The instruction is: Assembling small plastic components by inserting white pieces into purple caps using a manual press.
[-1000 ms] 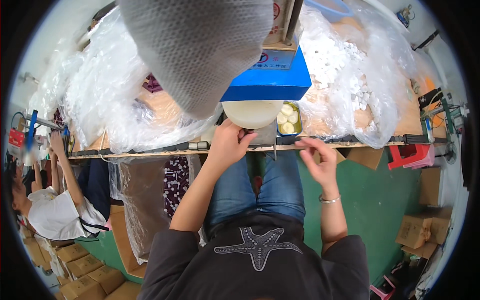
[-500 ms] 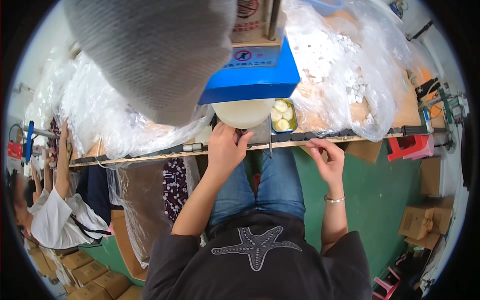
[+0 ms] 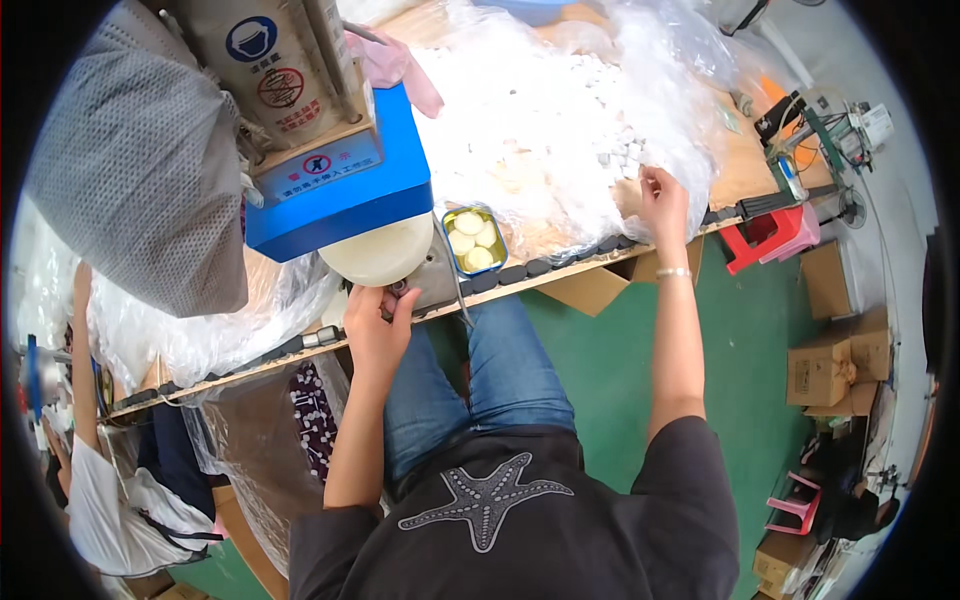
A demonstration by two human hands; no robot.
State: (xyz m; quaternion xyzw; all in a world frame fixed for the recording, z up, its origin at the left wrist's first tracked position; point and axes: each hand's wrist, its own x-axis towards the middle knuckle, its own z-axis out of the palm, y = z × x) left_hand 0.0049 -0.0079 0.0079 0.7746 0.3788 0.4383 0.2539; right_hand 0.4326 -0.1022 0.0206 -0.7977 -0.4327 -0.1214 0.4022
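Note:
My left hand (image 3: 375, 322) reaches under the cream-coloured round base (image 3: 378, 252) of a blue machine (image 3: 340, 195) at the table's front edge, fingers pinched on something small that I cannot make out. My right hand (image 3: 663, 203) is out to the right, fingers touching a clear plastic bag full of small white pieces (image 3: 560, 120). A small yellow tray (image 3: 474, 240) with several pale round discs sits between the hands, just right of the machine.
A grey mesh sack (image 3: 140, 170) hangs at the left beside the machine. Another person (image 3: 90, 480) sits at the far left. A red stool (image 3: 765, 240) and cardboard boxes (image 3: 835, 360) stand on the green floor at the right.
My right hand has moved from the table edge out to the right onto the bag of white pieces. The view has swung, and my left hand stays under the machine.

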